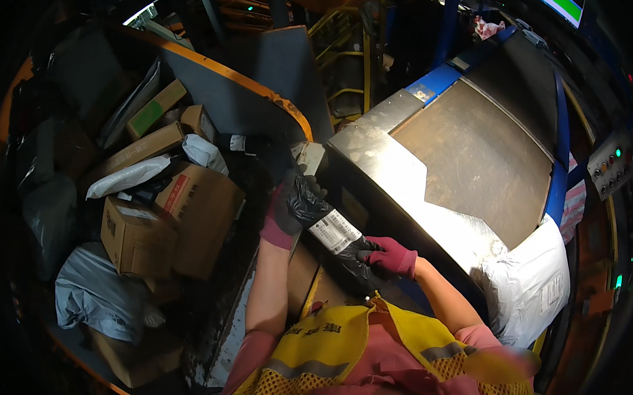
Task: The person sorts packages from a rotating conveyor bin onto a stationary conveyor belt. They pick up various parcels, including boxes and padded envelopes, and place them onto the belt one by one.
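Observation:
A black plastic parcel (359,262) with a white shipping label (335,231) on its upper side is held between my two gloved hands, in front of my yellow vest. My left hand (290,204), in a dark and maroon glove, grips its upper left end. Its lower right end is gripped by my right hand (388,255), in a maroon glove with dark fingertips. The label faces up and bears writing and barcodes. Just to the right stands the metal edge (378,165) of a belt conveyor; the parcel is held beside it, not on the belt.
A large orange-rimmed bin (221,69) on the left holds cardboard boxes (201,218) and plastic mailers (95,292). The brown conveyor belt (479,153) runs up to the right. A white plastic parcel (527,286) lies at its near end. A button panel (611,166) stands at the right.

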`<action>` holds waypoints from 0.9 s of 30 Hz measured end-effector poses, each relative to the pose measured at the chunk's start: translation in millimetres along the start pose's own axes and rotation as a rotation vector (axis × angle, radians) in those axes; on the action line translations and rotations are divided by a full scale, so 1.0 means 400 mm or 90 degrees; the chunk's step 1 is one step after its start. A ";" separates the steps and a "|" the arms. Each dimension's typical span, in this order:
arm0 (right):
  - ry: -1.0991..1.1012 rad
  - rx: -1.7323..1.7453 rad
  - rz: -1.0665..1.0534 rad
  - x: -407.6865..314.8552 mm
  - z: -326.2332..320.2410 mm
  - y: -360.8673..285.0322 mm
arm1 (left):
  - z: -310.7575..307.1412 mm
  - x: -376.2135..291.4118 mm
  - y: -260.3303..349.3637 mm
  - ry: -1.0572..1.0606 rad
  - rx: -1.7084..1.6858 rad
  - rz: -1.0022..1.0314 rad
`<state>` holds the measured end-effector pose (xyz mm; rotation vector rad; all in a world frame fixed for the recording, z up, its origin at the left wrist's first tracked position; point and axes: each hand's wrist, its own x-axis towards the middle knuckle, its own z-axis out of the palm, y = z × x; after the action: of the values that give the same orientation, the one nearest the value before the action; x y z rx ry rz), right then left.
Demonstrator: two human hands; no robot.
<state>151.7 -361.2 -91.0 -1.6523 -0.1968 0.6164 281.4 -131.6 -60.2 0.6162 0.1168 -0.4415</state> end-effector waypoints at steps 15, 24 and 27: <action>0.300 0.139 -0.096 -0.065 0.068 -0.005 | 0.008 0.058 -0.072 -0.101 0.008 0.115; 0.369 0.274 -0.260 -0.066 0.086 0.019 | -0.009 0.006 -0.115 -0.142 0.115 0.118; 0.365 0.183 -0.057 -0.072 0.036 0.069 | 0.004 0.023 -0.110 -0.222 0.068 0.058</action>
<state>114.6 -367.3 -110.2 -1.4665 0.2259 0.0802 270.9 -167.7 -84.6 0.6377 -0.2671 -0.4618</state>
